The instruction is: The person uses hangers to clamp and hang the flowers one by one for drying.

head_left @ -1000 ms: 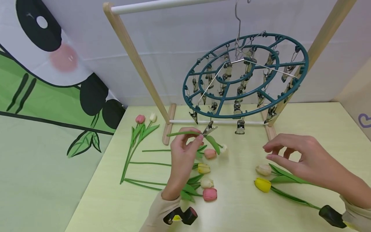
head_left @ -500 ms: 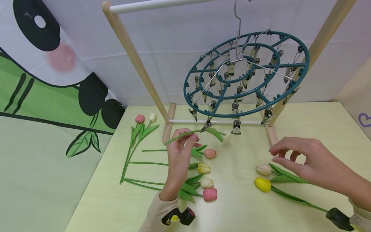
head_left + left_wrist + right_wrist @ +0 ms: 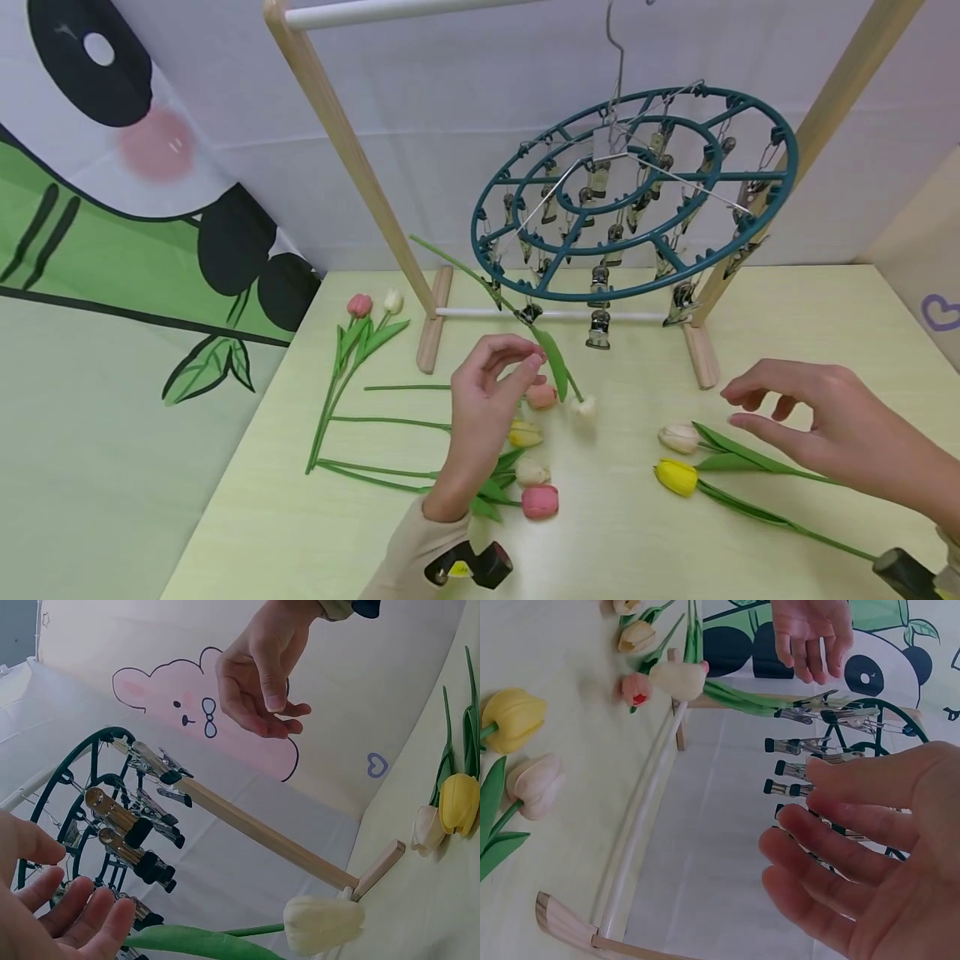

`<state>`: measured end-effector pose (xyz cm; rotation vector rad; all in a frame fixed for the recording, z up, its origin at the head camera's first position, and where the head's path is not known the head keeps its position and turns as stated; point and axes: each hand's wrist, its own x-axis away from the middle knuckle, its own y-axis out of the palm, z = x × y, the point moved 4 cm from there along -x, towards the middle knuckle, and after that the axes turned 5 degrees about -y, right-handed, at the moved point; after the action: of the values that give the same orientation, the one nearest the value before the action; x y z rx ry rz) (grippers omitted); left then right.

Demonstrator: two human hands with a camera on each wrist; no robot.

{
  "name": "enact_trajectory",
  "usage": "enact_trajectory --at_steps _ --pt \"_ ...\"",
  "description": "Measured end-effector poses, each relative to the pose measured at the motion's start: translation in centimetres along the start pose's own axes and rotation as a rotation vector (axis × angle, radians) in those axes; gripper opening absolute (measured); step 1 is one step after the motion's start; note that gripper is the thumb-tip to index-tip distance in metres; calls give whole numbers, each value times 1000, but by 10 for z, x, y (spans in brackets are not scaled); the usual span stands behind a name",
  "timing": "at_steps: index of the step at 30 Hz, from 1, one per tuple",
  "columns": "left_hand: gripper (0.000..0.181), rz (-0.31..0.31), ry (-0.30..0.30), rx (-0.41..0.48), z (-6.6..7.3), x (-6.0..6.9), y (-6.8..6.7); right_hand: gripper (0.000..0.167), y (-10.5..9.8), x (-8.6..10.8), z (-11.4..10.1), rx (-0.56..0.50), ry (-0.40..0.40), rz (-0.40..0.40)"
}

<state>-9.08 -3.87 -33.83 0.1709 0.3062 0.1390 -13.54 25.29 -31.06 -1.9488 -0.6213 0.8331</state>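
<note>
A white tulip [image 3: 553,362] hangs slanted from a metal clip [image 3: 528,313] on the round green clip hanger [image 3: 592,296], bloom down and stem end up. My left hand [image 3: 495,404] is beside its leaf, fingers loosely bent and pinching nothing; the left wrist view shows the fingers apart from the bloom [image 3: 324,925]. Over the right side of the table my right hand [image 3: 817,417] hovers with relaxed fingers and holds nothing. Below it lie a yellow tulip [image 3: 677,477] and a whitish tulip [image 3: 680,438].
A wooden stand [image 3: 352,158] with white bars carries the hanger, which has several dangling clips. Under my left hand lie several tulips, among them a pink one [image 3: 540,502] and a yellow one [image 3: 526,433]. A pink and a white tulip [image 3: 360,333] lie further left.
The white tulip has left my left fingers and swung in the clip, its stem end rising and its bloom dropping. My right hand has drifted right, away from the hanger.
</note>
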Motion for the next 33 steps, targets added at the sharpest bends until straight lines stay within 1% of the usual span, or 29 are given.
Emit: enact_trajectory --at_steps 3,6,9,14,17,22,27,33 --pt "20 -5 7 7 3 1 7 32 -3 5 6 29 25 -40" --pt "23 -20 20 2 6 -1 12 34 -3 8 12 45 15 -51" --pt "25 -28 23 -2 8 -1 15 33 -2 9 19 51 20 -86" --pt "26 -30 28 -16 9 -3 21 30 1 11 33 49 61 -164" --pt "27 -33 37 -27 10 -5 25 30 2 13 41 46 77 -193" --pt "29 -32 53 -35 9 -7 36 31 1 17 53 52 75 -207" --pt "30 -5 63 -50 7 -6 44 33 1 20 66 63 61 -230" --pt "32 5 68 -62 6 -8 44 35 6 23 77 73 59 -238"
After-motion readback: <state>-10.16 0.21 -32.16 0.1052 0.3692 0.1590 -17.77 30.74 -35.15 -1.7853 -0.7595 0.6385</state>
